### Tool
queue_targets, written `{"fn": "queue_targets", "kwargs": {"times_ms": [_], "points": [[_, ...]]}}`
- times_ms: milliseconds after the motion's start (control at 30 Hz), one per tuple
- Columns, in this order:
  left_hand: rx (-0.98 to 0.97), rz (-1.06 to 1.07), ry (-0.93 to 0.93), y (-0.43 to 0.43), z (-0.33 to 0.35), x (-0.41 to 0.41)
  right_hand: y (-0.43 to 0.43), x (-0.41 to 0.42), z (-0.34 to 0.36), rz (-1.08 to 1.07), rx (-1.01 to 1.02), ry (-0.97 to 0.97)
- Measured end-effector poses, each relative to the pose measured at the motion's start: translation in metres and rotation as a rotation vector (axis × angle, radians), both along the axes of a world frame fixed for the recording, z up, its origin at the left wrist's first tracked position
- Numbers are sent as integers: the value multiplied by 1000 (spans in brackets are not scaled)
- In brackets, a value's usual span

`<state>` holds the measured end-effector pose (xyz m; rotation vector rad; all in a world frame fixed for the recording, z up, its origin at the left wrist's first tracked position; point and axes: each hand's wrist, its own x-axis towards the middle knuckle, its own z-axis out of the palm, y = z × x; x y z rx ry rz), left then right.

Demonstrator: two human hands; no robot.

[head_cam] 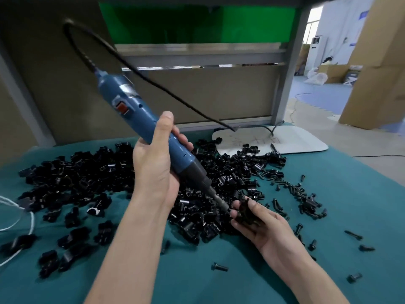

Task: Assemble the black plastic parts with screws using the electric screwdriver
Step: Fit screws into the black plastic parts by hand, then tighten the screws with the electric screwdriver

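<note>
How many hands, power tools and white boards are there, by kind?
Blue electric screwdriver: 1
White flat plastic board: 1
Bare hands: 2, left hand gripping the screwdriver, right hand holding a small black plastic part
Total: 4

Black parts (87, 178) heaped across mid-frame, screws (306, 194) scattered right; bare cloth (188, 286) at lower centre and far right allows passage.
</note>
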<state>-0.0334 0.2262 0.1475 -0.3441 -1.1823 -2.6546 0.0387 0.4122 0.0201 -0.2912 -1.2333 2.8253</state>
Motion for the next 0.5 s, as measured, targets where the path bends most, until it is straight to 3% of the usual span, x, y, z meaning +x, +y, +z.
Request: {"fn": "queue_targets", "kwargs": {"times_ms": [300,500], "points": [[135,55,-199,14,-44,-21,2,-1,0,16,31,3],[100,82,-278,14,-58,-26,-1,-1,0,-1,49,-3]]}}
